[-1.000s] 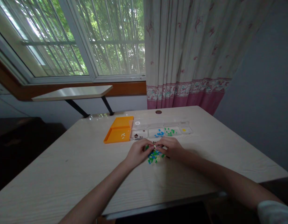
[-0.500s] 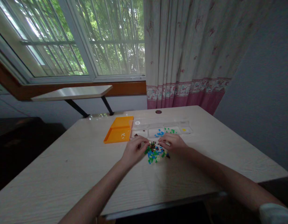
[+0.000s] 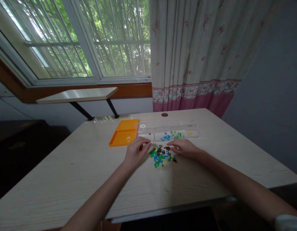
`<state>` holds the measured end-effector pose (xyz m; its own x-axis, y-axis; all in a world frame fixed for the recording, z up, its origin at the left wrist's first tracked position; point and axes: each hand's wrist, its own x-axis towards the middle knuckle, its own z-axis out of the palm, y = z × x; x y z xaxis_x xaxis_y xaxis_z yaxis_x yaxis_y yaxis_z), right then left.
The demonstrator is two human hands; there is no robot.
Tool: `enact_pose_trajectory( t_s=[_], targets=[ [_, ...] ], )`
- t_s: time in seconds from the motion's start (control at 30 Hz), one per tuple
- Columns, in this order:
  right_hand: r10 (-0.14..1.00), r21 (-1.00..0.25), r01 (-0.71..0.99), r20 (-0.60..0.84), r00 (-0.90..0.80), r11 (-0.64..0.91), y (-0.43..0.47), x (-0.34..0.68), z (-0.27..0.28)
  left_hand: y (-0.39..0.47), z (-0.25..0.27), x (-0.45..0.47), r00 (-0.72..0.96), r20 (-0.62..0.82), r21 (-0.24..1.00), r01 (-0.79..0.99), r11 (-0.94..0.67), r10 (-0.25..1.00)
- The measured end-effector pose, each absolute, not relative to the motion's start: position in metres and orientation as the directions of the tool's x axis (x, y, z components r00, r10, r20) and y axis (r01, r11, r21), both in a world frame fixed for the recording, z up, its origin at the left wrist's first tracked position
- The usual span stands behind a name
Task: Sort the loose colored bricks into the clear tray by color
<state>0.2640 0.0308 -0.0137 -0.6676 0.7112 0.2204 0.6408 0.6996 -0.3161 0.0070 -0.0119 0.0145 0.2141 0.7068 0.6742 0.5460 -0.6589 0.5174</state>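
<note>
On the desk lies a loose pile of small building bricks (image 3: 160, 155) in green, blue, brown and cream. At the pile's left edge, my left hand (image 3: 137, 150) pinches a small cream brick (image 3: 151, 142) between thumb and forefinger. My right hand (image 3: 184, 148) rests at the right edge, thumb and forefinger slightly apart beside several brown bricks (image 3: 167, 148), with nothing visible between them. Behind the pile is a clear compartment tray (image 3: 158, 132), where blue bricks (image 3: 165, 137), green bricks (image 3: 176, 134) and a yellow brick (image 3: 191, 133) lie. My left hand partly hides its left compartment.
An orange open case (image 3: 125, 126) lies left of the clear tray, with several white bricks (image 3: 128, 139) in it. A raised shelf (image 3: 78, 93) stands at the back left of the desk (image 3: 90, 166). A curtain (image 3: 179, 64) hangs behind the desk.
My left hand has lifted slightly away from the pile with the cream brick in its fingertips. My right hand has shifted a little to the right, showing more brown bricks.
</note>
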Motion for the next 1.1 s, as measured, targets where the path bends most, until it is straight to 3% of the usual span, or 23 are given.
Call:
enact_pose_trajectory(
  t_s=[0.27, 0.7, 0.8, 0.9, 1.0, 1.1],
  targets=[
    [0.687, -0.291, 0.631, 0.163, -0.708, 0.72, 0.027, 0.26, -0.009, -0.012, 0.015, 0.007, 0.214, 0.677, 0.51, 0.554, -0.658, 0.705],
    [0.683, -0.359, 0.588, 0.26, -0.683, 0.725, 0.033, 0.263, -0.017, -0.01, 0.016, 0.003, 0.196, 0.662, 0.507, 0.594, -0.625, 0.724],
    [0.689, -0.371, 0.588, 0.265, -0.674, 0.718, 0.034, 0.263, -0.017, 0.0, 0.016, -0.009, 0.13, 0.615, 0.5, 0.698, -0.513, 0.778],
    [0.696, -0.379, 0.591, 0.267, -0.667, 0.712, 0.035, 0.263, -0.017, 0.012, 0.014, -0.026, -0.043, 0.562, 0.475, 0.835, -0.279, 0.826],
    [0.704, -0.383, 0.598, 0.261, -0.661, 0.704, 0.035, 0.264, -0.017, 0.021, 0.01, -0.043, -0.151, 0.496, 0.386, 0.92, -0.061, 0.855],
    [0.714, -0.387, 0.607, 0.258, -0.652, 0.694, 0.035, 0.264, -0.017, 0.025, 0.006, -0.053, -0.171, 0.435, 0.298, 0.954, 0.038, 0.884]
  ],
)
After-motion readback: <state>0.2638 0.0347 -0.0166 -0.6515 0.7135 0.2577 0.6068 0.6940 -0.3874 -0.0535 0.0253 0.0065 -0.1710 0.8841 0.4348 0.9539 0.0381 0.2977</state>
